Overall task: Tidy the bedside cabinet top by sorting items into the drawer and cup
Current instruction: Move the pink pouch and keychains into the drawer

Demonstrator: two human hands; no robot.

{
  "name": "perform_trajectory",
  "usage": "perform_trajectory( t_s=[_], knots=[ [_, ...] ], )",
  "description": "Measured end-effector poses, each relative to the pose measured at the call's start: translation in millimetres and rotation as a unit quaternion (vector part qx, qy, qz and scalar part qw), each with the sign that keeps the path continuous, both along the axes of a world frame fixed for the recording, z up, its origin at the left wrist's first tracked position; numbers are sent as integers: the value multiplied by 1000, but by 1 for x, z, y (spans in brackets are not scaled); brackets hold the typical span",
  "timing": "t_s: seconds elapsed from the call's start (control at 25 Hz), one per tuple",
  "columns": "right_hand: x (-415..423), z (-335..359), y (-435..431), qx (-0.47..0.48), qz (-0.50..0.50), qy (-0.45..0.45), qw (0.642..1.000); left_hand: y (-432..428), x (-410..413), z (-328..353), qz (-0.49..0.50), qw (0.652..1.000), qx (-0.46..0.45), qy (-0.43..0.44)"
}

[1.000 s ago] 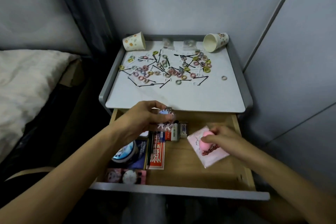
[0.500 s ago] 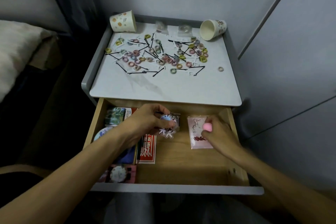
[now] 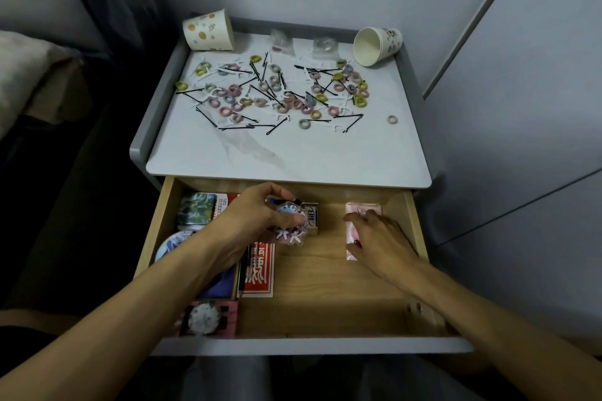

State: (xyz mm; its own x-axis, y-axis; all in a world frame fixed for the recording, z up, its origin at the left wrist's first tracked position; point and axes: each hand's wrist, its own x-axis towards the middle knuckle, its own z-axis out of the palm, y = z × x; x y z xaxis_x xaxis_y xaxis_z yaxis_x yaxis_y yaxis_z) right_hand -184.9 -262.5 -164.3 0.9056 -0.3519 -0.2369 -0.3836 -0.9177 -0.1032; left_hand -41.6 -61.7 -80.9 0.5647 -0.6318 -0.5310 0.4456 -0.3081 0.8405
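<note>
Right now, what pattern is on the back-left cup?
The cup is cream with orange and green dots, seen in the head view.

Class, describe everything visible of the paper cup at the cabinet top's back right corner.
The paper cup lies tipped on its side on the cabinet top, at the back right corner beside the grey rim. Its mouth faces left and forward, showing a plain white inside with nothing in it. The outside bears small coloured prints.

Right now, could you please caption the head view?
Left hand holds a trinket over the open drawer; right hand touches a pink packet.
</note>
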Motion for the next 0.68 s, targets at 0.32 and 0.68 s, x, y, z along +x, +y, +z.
perform_trajectory(
  t_s=[0.32, 0.68],
  knots=[
    [-4, 5, -3, -6, -1, 19, 1000, -3, 0, 1, 1, 1000, 8, 1],
    [-9, 40, -15, 12, 20, -94, 995, -3, 2, 0, -4, 1000, -3, 5]
  ],
)
